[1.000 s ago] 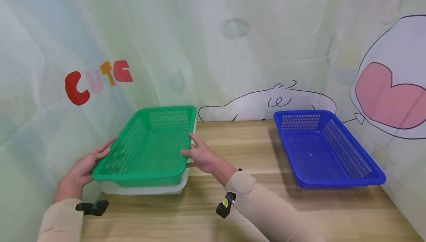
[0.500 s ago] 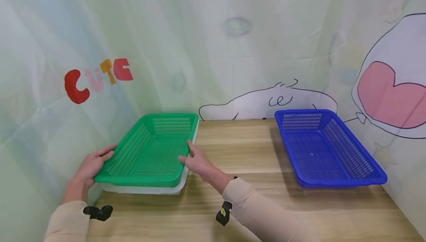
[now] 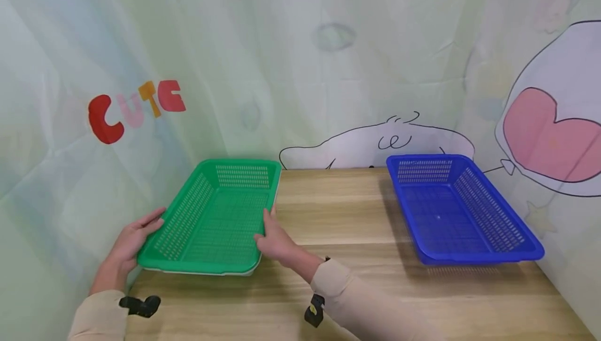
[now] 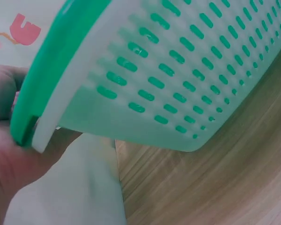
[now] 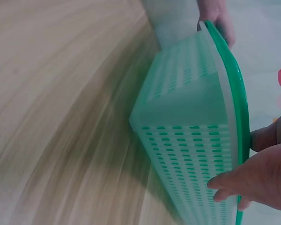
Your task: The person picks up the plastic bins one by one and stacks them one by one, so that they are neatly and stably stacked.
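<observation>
A green perforated plastic basket (image 3: pixel 220 221) sits nested inside a white basket (image 5: pixel 196 103) on the left of the table. Their rims lie close together, and little of the white one shows from above. My left hand (image 3: pixel 127 242) holds the left rim near its front corner. At the right rim, my right hand (image 3: pixel 279 239) pinches the edge, with fingers against the white basket's outer wall in the right wrist view. Part of the left hand's grip is hidden behind the rim in the left wrist view.
A blue perforated basket (image 3: pixel 443 221) stands on the right side of the wooden table (image 3: pixel 328 210). A printed cloth (image 3: pixel 225 54) hangs behind and along the left side, close to my left hand. Each wrist wears a black camera mount.
The green basket has gone down deeper into the white one, its front rim lowering until the white rim nearly disappears. Both hands moved down with it, still holding the sides.
</observation>
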{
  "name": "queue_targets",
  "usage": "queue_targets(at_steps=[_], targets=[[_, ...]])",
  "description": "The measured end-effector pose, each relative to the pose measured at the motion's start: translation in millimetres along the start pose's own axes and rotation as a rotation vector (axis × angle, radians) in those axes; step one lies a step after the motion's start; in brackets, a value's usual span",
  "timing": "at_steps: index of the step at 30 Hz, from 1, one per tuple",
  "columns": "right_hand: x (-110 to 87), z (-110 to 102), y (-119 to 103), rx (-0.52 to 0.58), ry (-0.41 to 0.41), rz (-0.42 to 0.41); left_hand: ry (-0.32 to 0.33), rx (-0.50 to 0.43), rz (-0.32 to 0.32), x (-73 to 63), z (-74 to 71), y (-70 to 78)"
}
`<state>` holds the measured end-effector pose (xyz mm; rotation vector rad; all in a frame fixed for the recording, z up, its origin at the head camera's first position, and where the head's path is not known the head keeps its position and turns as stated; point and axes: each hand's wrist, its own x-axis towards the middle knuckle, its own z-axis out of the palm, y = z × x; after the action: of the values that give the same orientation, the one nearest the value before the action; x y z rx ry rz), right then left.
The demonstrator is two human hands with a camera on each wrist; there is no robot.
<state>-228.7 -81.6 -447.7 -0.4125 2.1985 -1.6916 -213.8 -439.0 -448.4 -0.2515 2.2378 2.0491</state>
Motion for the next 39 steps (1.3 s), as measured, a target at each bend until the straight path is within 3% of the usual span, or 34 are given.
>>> queue_targets(at_steps=[6, 9, 14, 17, 19, 21, 24, 31, 39], targets=[[1.1, -6.3, 3.6, 0.093, -0.012, 0.034, -0.135, -0.094, -0.003, 4.6, -3.7, -2.4], [3.9, -11.2, 10.2, 0.216, -0.019, 0.051, -0.25, -0.219, 0.037, 4.0, -6.6, -11.9], [4.4, -20.5, 19.5, 0.432, -0.055, 0.069, -0.499, -0.491, 0.121, 2.2, -4.6, -27.7], [2.9, -34.7, 25.5, 0.48, -0.073, 0.07, -0.627, -0.543, 0.148, 3.5, 3.8, -31.3], [1.5, -47.9, 30.8, 0.493, -0.101, 0.064, -0.672, -0.541, 0.16, 4.8, 12.5, -32.7], [0.0, -61.7, 36.9, 0.512, -0.125, 0.057, -0.682, -0.531, 0.167, 6.8, 23.3, -33.6], [-3.4, -83.9, 46.4, 0.558, -0.169, 0.029, -0.626, -0.464, 0.181, 10.9, 43.9, -32.9], [-22.6, -135.2, 62.7, 0.621, -0.216, 0.027, -0.491, -0.204, 0.114, 20.4, 98.3, -28.8], [-39.2, -185.2, 70.0, 0.554, -0.191, 0.003, -0.507, -0.067, 0.12, 36.8, 148.5, -15.2]])
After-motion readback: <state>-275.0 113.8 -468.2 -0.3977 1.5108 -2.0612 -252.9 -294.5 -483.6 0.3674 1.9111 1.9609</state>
